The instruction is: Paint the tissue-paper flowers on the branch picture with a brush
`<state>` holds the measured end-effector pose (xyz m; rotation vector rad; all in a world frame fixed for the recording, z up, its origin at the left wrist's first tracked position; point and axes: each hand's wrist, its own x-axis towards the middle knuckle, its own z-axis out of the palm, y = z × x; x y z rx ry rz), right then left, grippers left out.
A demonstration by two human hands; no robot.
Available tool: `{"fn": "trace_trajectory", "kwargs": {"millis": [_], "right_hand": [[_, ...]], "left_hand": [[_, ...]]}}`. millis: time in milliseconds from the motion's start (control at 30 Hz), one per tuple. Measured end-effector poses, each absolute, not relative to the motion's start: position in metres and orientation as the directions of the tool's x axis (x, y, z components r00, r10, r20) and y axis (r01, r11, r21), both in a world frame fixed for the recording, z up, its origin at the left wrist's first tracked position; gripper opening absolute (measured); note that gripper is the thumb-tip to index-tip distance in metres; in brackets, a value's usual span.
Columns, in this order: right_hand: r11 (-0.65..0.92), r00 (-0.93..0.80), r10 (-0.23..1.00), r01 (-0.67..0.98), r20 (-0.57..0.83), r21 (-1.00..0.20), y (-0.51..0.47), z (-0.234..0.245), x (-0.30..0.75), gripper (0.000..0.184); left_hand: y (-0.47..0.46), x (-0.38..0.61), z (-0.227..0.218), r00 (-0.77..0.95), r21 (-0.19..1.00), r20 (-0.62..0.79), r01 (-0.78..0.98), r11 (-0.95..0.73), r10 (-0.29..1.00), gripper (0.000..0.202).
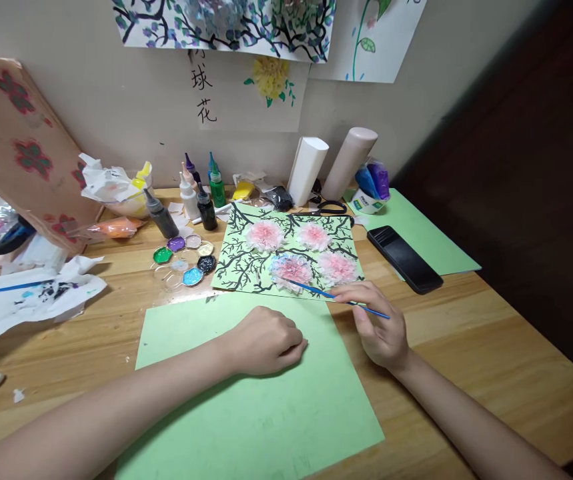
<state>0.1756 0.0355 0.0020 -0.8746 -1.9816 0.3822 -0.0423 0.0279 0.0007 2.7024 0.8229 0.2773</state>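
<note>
My right hand [380, 321] pinches a thin blue paintbrush [316, 291], its tip at the lower left flower. That paper flower [291, 270] is pink with bluish edges. Three other pink and white flowers, one of them at the upper left [265, 235], lie on the green sheet painted with black branches [241, 267]. My left hand [266, 340] rests closed in a fist on a plain green sheet [261, 420] in front of the picture; its curled fingers are partly hidden. A clear paint palette [179, 265] holding green, purple, black, blue and pale paints lies left of the picture.
Several paint bottles [217, 187] stand by the wall, near a white cylinder [309, 171] and black scissors [331, 209]. A phone [405, 259] lies at the right, partly on another green sheet [436, 240]. Paint-stained tissue [51, 293] with a second blue brush lies left.
</note>
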Motion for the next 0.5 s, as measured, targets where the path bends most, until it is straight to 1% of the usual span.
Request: {"fn": "trace_trajectory", "kwargs": {"millis": [133,300,367,433,467,500], "right_hand": [[0.693,-0.347,0.715,0.461,0.607,-0.554,0.036,0.002,0.177,0.023],[0.717,-0.343,0.688,0.452,0.639,-0.53,0.035,0.002,0.178,0.023],[0.721,-0.361,0.685,0.461,0.633,-0.517,0.035,0.002,0.178,0.024],[0.717,-0.366,0.689,0.472,0.625,-0.514,0.036,0.002,0.178,0.023],[0.714,-0.359,0.691,0.473,0.628,-0.515,0.036,0.002,0.179,0.023],[0.714,-0.349,0.689,0.472,0.635,-0.517,0.036,0.001,0.179,0.022]], "left_hand": [[0.028,-0.042,0.003,0.816,0.337,0.091,0.514,-0.789,0.571,0.033],[0.027,-0.043,-0.001,0.816,0.34,0.096,0.511,-0.79,0.569,0.034],[0.028,-0.042,-0.003,0.816,0.352,0.093,0.509,-0.785,0.571,0.034],[0.029,-0.042,0.0,0.816,0.399,0.076,0.502,-0.767,0.574,0.035],[0.029,-0.041,0.005,0.819,0.452,0.064,0.485,-0.748,0.57,0.036],[0.029,-0.041,0.014,0.825,0.534,0.054,0.453,-0.714,0.563,0.038]]}}
